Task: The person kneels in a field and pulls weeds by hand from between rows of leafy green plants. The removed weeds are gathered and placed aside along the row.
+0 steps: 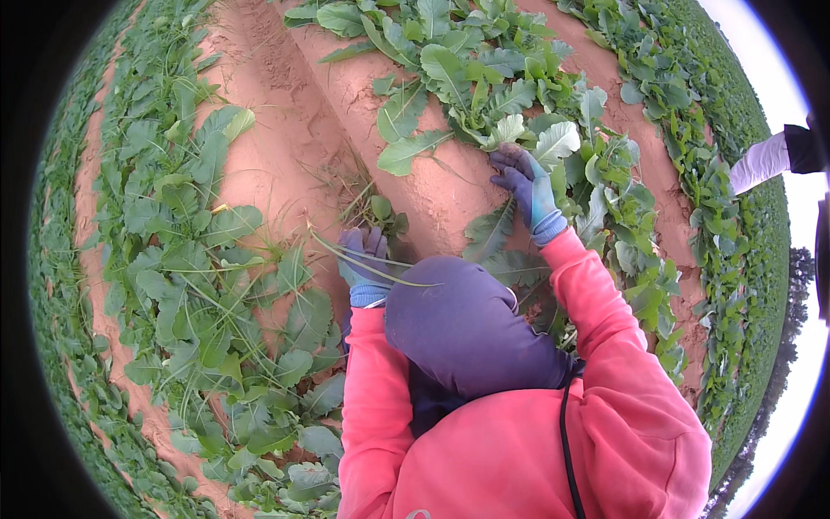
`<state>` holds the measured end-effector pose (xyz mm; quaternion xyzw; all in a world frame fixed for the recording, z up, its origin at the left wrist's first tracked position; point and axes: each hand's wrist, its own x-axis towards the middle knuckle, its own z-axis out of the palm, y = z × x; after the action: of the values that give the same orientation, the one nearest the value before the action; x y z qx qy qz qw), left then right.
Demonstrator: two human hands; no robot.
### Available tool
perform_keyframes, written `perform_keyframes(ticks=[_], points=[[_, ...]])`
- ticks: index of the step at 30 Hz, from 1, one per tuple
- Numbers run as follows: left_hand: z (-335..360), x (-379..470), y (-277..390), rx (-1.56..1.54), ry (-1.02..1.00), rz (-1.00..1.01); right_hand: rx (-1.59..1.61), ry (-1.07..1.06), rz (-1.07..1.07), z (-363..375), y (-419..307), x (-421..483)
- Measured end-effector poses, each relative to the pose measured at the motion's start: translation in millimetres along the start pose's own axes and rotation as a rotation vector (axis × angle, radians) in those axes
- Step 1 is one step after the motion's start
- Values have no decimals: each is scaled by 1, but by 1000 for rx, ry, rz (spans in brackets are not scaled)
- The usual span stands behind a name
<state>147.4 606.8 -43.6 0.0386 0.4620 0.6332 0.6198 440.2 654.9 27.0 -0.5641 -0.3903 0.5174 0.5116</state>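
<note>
My left hand (364, 259), in a blue and purple work glove, is low over the furrow beside my bent knee. Its fingers are curled at a clump of pulled weeds and grass (382, 211), and long grass blades cross the wrist. Whether the fingers grip the clump is unclear. My right hand (524, 181), gloved the same way, is at the edge of a row of leafy green crop plants (447, 71). Its fingertips touch the base of a plant beside a pale, upturned leaf (556, 143); whether they close on a stem is hidden.
Bare reddish soil (259, 149) forms a furrow and raised bed between the rows. Leafy plants mixed with long grass (214, 305) stand on the left. My knee (454, 318) is bent between my arms. At the far right a light sleeve of another person (758, 162) shows.
</note>
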Motion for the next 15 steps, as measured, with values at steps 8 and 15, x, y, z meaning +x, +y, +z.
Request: perform_keyframes(ticks=[8,15], points=[[6,-47,4,374,-34,268,-1299,-175,-361,51,-6,2],[-15,-119,29,559,-19,571,-1383,-94,-441,105,17,58]])
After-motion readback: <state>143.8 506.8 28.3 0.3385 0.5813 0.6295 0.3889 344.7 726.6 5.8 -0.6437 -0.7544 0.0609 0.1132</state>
